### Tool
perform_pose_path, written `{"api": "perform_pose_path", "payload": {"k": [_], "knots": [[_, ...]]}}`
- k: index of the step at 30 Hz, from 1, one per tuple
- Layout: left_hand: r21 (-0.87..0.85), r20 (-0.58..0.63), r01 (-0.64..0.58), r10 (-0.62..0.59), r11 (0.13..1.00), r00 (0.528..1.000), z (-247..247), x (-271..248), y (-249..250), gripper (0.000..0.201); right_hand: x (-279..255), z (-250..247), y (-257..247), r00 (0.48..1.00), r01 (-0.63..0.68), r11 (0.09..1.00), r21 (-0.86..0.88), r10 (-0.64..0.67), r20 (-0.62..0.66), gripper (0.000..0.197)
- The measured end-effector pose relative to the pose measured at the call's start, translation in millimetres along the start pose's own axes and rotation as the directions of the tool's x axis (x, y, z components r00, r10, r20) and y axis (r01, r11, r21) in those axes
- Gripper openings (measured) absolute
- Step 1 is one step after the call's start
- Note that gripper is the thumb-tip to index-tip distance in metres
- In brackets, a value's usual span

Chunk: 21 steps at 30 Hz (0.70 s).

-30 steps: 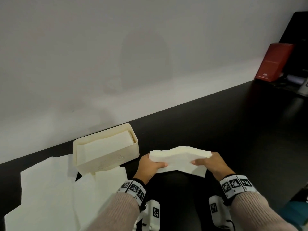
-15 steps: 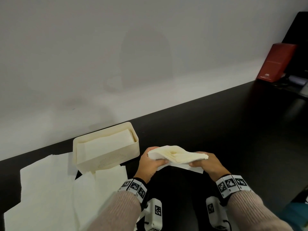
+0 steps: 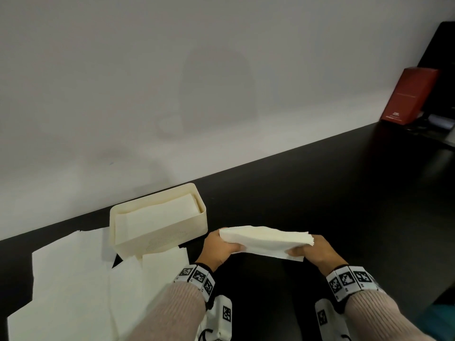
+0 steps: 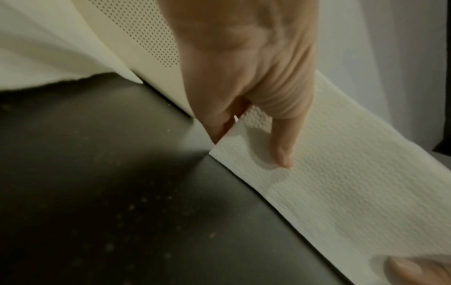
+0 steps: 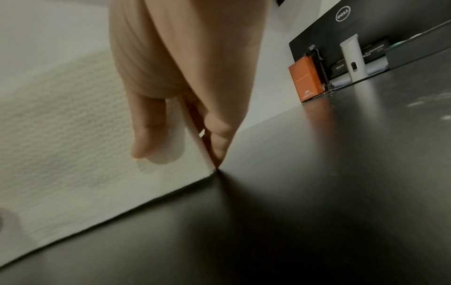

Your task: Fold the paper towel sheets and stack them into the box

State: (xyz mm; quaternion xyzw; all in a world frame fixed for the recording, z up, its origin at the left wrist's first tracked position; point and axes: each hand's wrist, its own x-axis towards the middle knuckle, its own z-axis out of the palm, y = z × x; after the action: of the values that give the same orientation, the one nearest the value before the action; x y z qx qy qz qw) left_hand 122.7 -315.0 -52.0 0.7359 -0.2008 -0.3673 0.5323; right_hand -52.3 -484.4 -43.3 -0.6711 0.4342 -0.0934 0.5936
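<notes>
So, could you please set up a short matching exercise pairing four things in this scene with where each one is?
Things:
1. folded paper towel
2. box
3. loose sheets
4. red carton

Places:
A. flat on the table, left of the hands
B. far right, by the wall
C. held between both hands
D. near the wall, towels inside

Pairs: 1-C, 2-D, 3-A, 4-B

Both forearms wear ribbed, pale pinkish-beige knit sleeves (image 3: 172, 313). Each wrist carries a white band (image 3: 197, 276) printed with square black-and-white fiducial markers. Below each band hangs a white camera housing (image 3: 222, 316) bearing one marker; thin black cables trail from it.
</notes>
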Motion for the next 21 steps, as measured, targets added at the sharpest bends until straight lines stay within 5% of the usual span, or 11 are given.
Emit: {"api": "perform_pose_path", "payload": {"k": [7,12,21], "knots": [[-0.048,-0.052,-0.054,0.051,0.997,0.997,-3.7,1.7,14.6,0.044,-1.7,-9.0,-13.6,0.998,0.068,0.993,0.094,-0.065,-0.025,0.033],[0.112,0.024,0.006,-0.009,0.994,1.0,-2.2,-1.3,-5.6,0.051,-2.7,-2.8,-5.3,0.999,-0.002,0.997,-0.072,0.005,0.04,0.033],[0.039,0.023,-0.006,0.005,0.999,1.0,-5.6,1.0,3.7,0.056,-0.6,-7.6,-9.0,1.0,0.023,0.999,-0.032,-0.022,0.007,0.036]]}}
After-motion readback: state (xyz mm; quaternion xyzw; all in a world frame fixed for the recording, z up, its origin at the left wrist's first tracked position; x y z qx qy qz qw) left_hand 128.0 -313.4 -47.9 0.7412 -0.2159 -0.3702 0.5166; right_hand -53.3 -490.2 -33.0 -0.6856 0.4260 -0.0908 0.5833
